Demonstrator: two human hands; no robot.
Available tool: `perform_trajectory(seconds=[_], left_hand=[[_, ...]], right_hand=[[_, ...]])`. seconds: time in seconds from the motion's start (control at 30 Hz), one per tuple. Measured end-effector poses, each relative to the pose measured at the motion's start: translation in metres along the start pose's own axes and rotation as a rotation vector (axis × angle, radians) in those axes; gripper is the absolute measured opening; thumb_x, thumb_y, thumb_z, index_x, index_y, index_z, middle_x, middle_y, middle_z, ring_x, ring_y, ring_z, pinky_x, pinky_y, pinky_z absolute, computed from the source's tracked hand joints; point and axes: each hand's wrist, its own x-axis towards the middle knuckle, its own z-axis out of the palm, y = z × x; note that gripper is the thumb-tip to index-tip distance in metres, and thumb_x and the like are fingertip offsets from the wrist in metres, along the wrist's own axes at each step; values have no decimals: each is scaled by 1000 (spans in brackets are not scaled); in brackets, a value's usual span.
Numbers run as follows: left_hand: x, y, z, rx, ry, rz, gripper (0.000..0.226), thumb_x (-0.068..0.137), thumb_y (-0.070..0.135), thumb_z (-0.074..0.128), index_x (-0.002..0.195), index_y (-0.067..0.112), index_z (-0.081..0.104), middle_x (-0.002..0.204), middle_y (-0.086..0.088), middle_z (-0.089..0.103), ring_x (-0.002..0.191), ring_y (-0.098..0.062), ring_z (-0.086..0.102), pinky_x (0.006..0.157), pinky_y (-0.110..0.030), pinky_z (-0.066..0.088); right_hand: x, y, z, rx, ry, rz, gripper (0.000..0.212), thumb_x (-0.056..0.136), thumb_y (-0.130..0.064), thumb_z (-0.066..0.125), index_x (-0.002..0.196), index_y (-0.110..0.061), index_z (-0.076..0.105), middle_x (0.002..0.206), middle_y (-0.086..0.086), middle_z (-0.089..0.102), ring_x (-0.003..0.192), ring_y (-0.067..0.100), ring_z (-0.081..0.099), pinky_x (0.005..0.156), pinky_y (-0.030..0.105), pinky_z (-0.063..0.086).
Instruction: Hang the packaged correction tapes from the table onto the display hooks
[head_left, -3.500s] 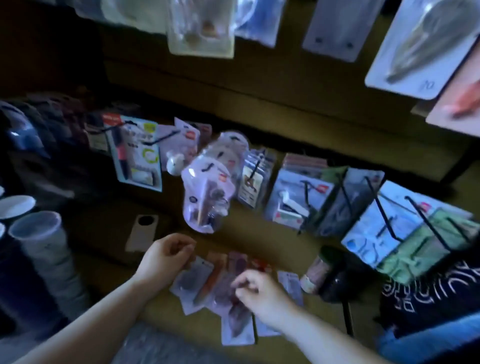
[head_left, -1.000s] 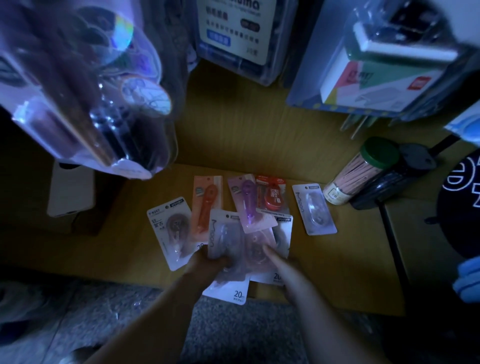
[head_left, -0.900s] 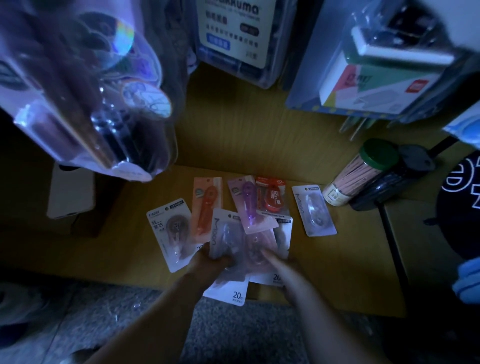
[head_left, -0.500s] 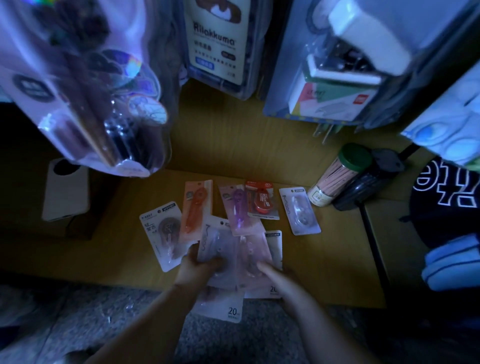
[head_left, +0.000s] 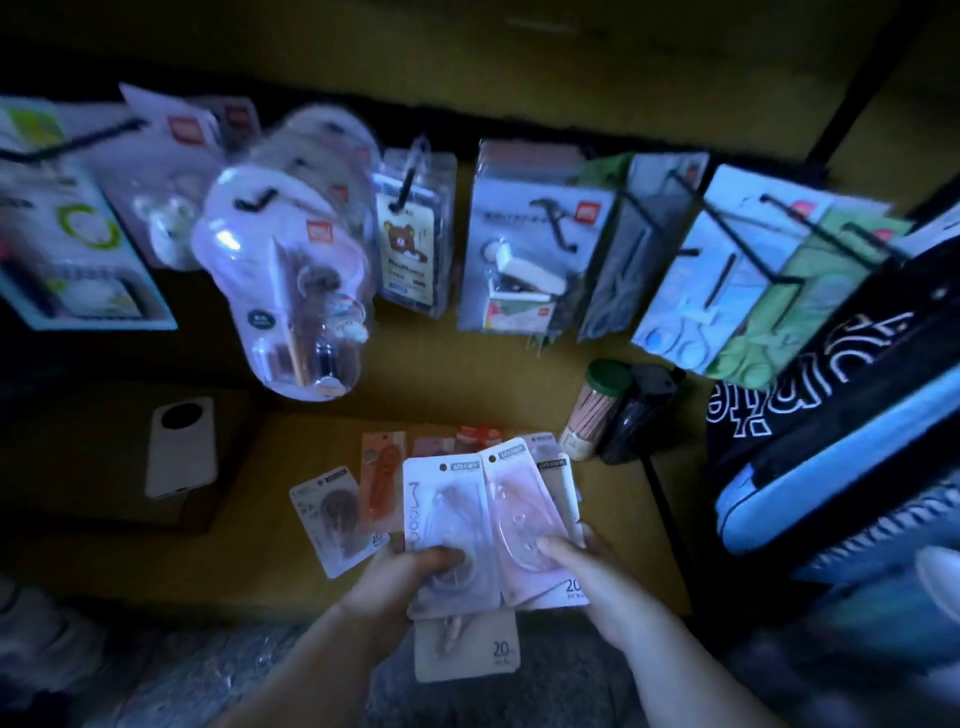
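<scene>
The view has tilted up since half a second ago, bringing the display hooks (head_left: 558, 228) into sight, and the fanned correction tape packs (head_left: 488, 519) have risen off the desk (head_left: 260, 545), above its front edge. Long axes run front-to-back, hang holes pointing toward the hooks. Left hand (head_left: 400, 577) and right hand (head_left: 587, 571) pinch their lower ends.

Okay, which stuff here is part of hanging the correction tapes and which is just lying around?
Part of the job:
- fanned tape packs held by left hand and right hand
- orange pack and grey pack on the table
- display hooks

Lying about:
- white phone
- green-lidded stick jar
</scene>
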Motion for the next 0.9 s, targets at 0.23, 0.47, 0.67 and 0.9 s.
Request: perform_trajectory(seconds=[0.23, 0.47, 0.67, 0.9], left_hand=[[-54, 41, 9, 61, -70, 129, 47, 66, 10, 73, 111, 9, 57, 108, -22, 67, 99, -40, 64, 89, -47, 49], [-100, 54, 11, 36, -114, 228, 57, 61, 10, 73, 114, 14, 55, 109, -20, 67, 102, -37, 63, 90, -48, 49], [-133, 66, 32, 122, -86, 429, 69, 35, 25, 79, 102, 18, 62, 103, -9, 71, 98, -26, 64, 79, -34, 50], [-167, 97, 69, 72, -304, 542, 50, 58, 11, 69, 108, 13, 62, 102, -12, 74, 99, -26, 68, 71, -28, 55]], right_hand=[[-49, -47, -5, 88, -4, -186, 31, 72, -14, 68, 101, -18, 61, 106, 10, 68, 105, 30, 62, 102, 49, 43], [-89, -60, -4, 182, 0, -309, 59, 67, -19, 67, 123, -20, 50, 123, 5, 59, 116, 24, 54, 107, 46, 38], [-127, -77, -16, 185, -59, -442, 76, 45, -23, 70, 119, -9, 53, 101, 7, 66, 94, 16, 65, 86, 29, 51], [-170, -121, -36, 139, -47, -740, 48, 52, -14, 51, 95, -35, 54, 98, -18, 66, 93, -11, 60, 71, 3, 45]])
